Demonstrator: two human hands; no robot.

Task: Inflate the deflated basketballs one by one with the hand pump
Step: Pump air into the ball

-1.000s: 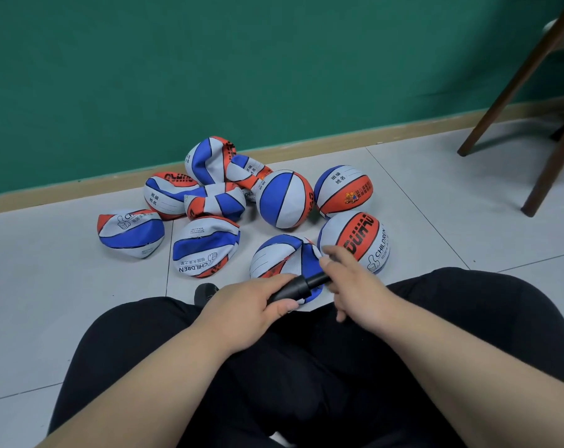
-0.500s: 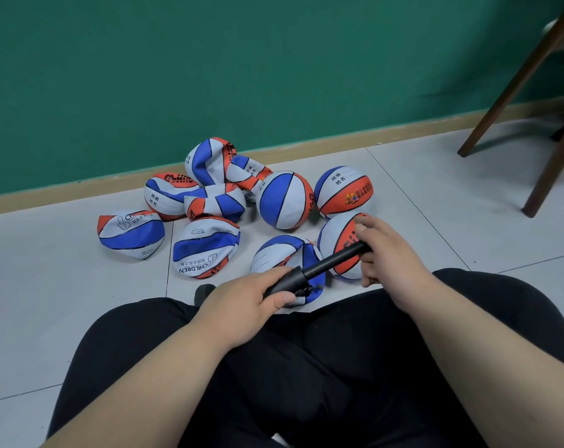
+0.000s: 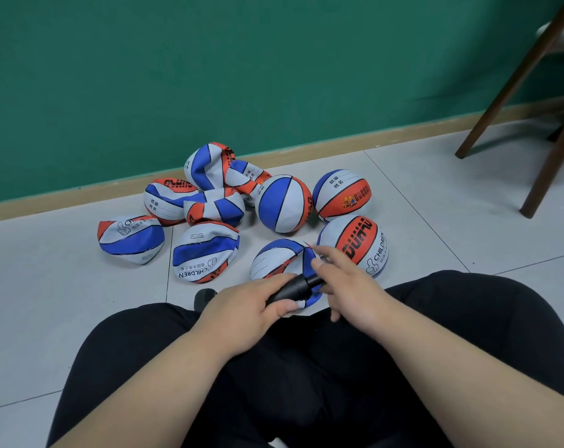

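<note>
"Head view: what's biggest around the half-flat basketball [image 3: 274, 261]?"

"A green wall [image 3: 209, 76] rises well behind it, and grey floor tiles [image 3: 48, 302] lie under it. The person's legs in black trousers [image 3: 468, 318] spread just in front of it. Brown chair legs [image 3: 507, 85] stand far off to its right."

"And the other balls?"

"Three round basketballs [image 3: 282, 203] sit just behind it and to its right. Several flat basketballs [image 3: 206, 250] are bunched to its left and behind-left, toward the wall."

"The hands?"

"Both are at its near edge. The left grip [image 3: 242, 315] is wrapped round the black barrel of the hand pump [image 3: 293, 289], which slants across the ball's front. The right grip [image 3: 348, 286] curls over the pump's far end, right up against the barrel, and the handle is hidden under it."

"Is the needle in the ball?"

"Cannot tell; the hands cover that spot. A small dark thing [image 3: 204, 295] lies on the floor just left of the ball."
</note>
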